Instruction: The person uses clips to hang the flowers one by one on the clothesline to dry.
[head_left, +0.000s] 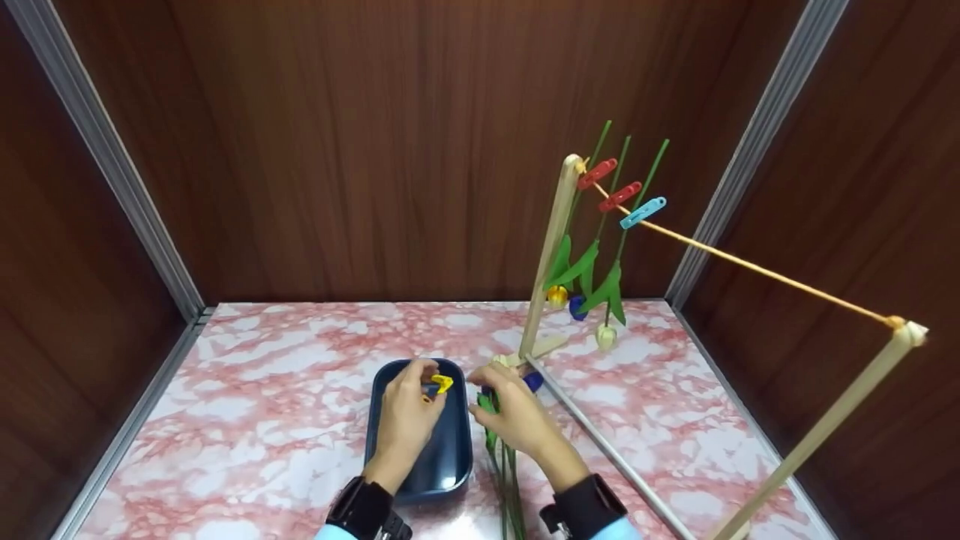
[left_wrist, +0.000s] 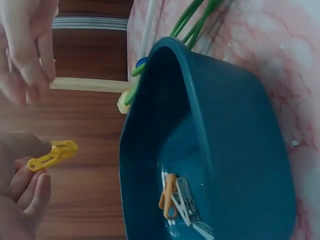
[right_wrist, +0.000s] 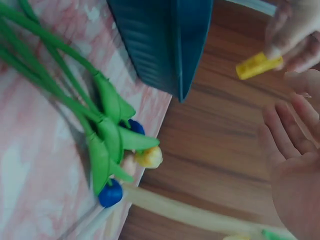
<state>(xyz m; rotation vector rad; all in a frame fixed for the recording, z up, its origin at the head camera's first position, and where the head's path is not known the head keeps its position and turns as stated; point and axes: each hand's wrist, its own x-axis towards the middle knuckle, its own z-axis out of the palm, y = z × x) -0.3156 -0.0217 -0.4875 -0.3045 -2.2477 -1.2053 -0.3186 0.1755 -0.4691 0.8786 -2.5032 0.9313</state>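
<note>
We see dark wood-panelled walls around a pink marbled table (head_left: 285, 375). On it stands a wooden drying frame (head_left: 551, 240) with a yellow string (head_left: 750, 266); two red pegs (head_left: 607, 184) and a blue peg (head_left: 643, 212) clip three artificial flowers (head_left: 592, 277) to the string, heads hanging down.

Near the front edge sits a dark blue tray (head_left: 450, 450). Our left hand (head_left: 405, 420) hovers above it and pinches a yellow clothespin (head_left: 442, 383) between thumb and fingertips; in the left wrist view the clothespin (left_wrist: 52, 155) juts out from that pinch, clear of the tray (left_wrist: 240, 125), which holds an orange peg (left_wrist: 167, 195) and some white pegs (left_wrist: 187, 207).

Our right hand (head_left: 514, 416) rests just right of the tray over a loose bunch of flowers (head_left: 502, 457) lying on the table. In the right wrist view its fingers (right_wrist: 285, 135) are spread and relaxed, gripping nothing, with the bunch (right_wrist: 100, 130) beside the tray's end.
</note>
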